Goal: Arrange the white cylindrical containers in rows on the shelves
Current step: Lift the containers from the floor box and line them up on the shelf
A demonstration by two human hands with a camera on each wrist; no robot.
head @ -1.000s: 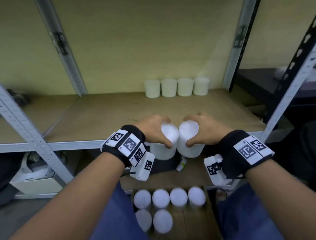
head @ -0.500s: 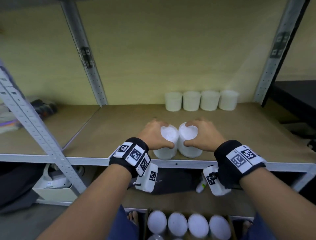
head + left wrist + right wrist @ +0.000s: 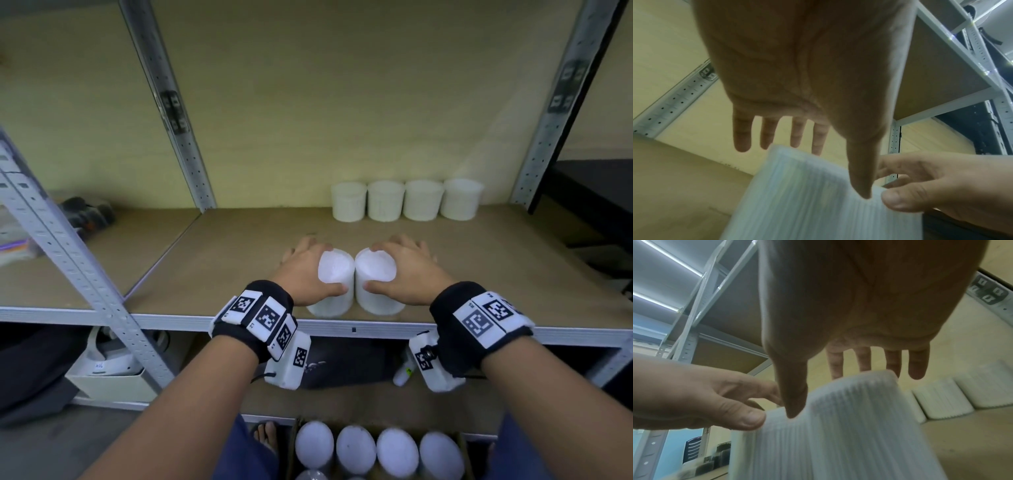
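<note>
Two white ribbed containers stand side by side, touching, on the wooden shelf (image 3: pixel 212 270) close to its front edge. My left hand (image 3: pixel 306 272) hovers over the left container (image 3: pixel 330 303), and my right hand (image 3: pixel 409 274) over the right container (image 3: pixel 376 303). In the left wrist view the fingers (image 3: pixel 742 138) stretch out straight past the container (image 3: pixel 807 194), and only the thumb tip touches its near side. The right wrist view shows the same: straight fingers (image 3: pixel 916 366) and the thumb on the container (image 3: pixel 859 434). A row of several containers (image 3: pixel 404 200) stands against the back wall.
Grey perforated uprights (image 3: pixel 68 260) frame the shelf on both sides. Below, near my feet, a cardboard box (image 3: pixel 376 448) holds more white containers. A white bin (image 3: pixel 109 377) sits on the lower level at the left. Dark items (image 3: pixel 87 214) lie on the neighbouring shelf.
Both hands carried the two containers up and forward from the shelf's front edge and set them on the board. The fingers that were curled round them have now straightened.
</note>
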